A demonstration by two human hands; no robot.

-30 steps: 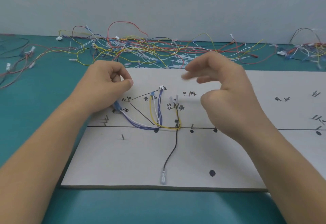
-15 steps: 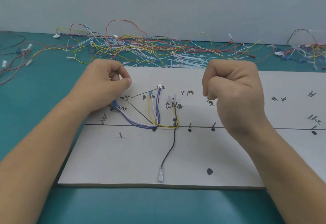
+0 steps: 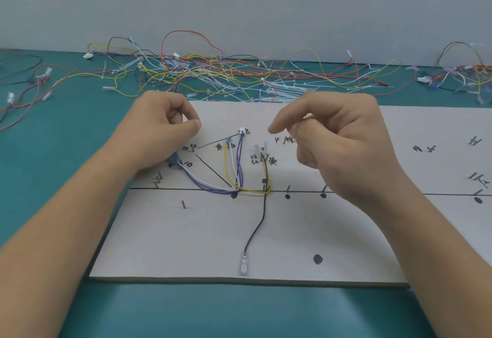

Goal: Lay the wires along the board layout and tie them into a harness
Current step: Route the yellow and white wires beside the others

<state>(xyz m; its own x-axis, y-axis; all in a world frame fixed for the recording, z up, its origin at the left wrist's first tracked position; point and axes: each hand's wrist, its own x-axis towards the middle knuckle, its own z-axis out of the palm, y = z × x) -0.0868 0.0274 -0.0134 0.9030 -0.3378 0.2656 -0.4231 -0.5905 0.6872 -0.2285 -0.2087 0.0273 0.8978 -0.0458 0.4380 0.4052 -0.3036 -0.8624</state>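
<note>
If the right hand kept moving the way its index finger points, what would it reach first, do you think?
The right hand points leftward above the board. It would probably meet the white plug first, then the left hand, though its height is unclear.

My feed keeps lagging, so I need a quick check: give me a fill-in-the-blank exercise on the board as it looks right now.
1. The black wire runs toward the board's ____ edge.
2. The loose wire pile lies on the ____ table.
3. The left hand rests over the ____ connector.

Missing words: near; teal; blue
</note>
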